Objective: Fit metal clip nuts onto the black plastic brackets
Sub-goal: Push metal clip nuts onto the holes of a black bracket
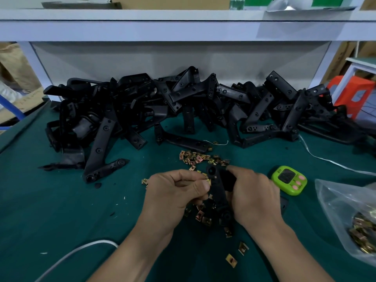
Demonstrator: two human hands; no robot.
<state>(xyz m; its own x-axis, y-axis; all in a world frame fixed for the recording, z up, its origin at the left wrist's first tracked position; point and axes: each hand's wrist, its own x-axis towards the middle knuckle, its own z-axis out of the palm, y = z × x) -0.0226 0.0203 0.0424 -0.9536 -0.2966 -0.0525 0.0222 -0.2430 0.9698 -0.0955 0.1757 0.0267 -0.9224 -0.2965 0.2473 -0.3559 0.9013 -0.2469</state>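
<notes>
Green work mat (61, 210), covering the bench under both hands. Beyond the hands: a heaped pile of black plastic brackets (183, 102), tangled and overlapping, set against the white shelf frame (142, 27); one single bracket (183, 141) is laid flat between the pile and the hands, with a brass-coloured nut seen at its right end. Just beyond the fingertips: a scatter of loose clip nuts (198, 158), touching one another. Beneath and between the hands: further clip nuts (200, 215), partly hidden by the palms. Between the forearms: two stray nuts (231, 260), lying apart. Right of the right hand, near but not touching: a lime-green digital timer (289, 180) with pink buttons. Farther right: a clear plastic bag (345, 210) in which a mass of brass-coloured nuts is held. A white cord (325, 159) is run across the mat beyond the timer; a pale cable (81, 251) is curved beside the left forearm. Far right, past the pile: an orange box (354, 92). Task item: a black bracket (218, 192), long and narrow, ribbed, with a round hole near its far end, is gripped upright in the curled fingers of the right hand (254, 192). A small brass clip nut (207, 181) is pinched between thumb and fingers of the left hand (175, 192) and held against the left edge of that bracket; whether it is seated cannot be told.
</notes>
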